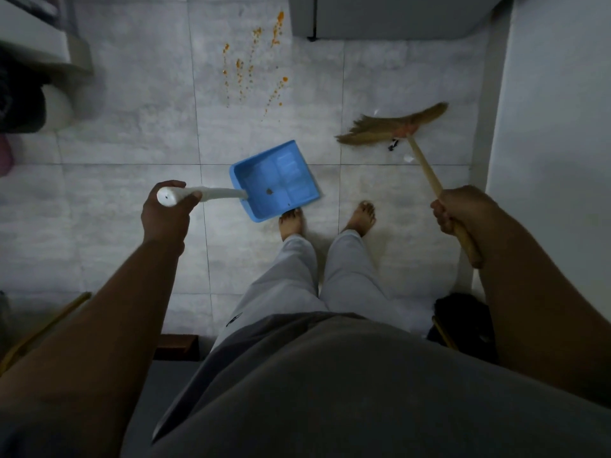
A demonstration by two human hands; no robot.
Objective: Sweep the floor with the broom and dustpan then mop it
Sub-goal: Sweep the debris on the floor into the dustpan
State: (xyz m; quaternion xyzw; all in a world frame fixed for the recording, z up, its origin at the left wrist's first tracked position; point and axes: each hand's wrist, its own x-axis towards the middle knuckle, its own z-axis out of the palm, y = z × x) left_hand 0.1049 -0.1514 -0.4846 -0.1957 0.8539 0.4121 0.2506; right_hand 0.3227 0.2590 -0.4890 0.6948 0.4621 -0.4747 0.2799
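Blue dustpan (276,180) in left hand (167,209), broom (396,125) in right hand (459,209).

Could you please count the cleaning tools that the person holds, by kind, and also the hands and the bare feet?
Broom: 1
Dustpan: 1
Hands: 2, left hand gripping the dustpan, right hand gripping the broom
Bare feet: 2
Total: 6

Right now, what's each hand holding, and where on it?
Left hand grips the blue dustpan by the end of its white handle. Right hand grips the broom partway down its wooden stick.
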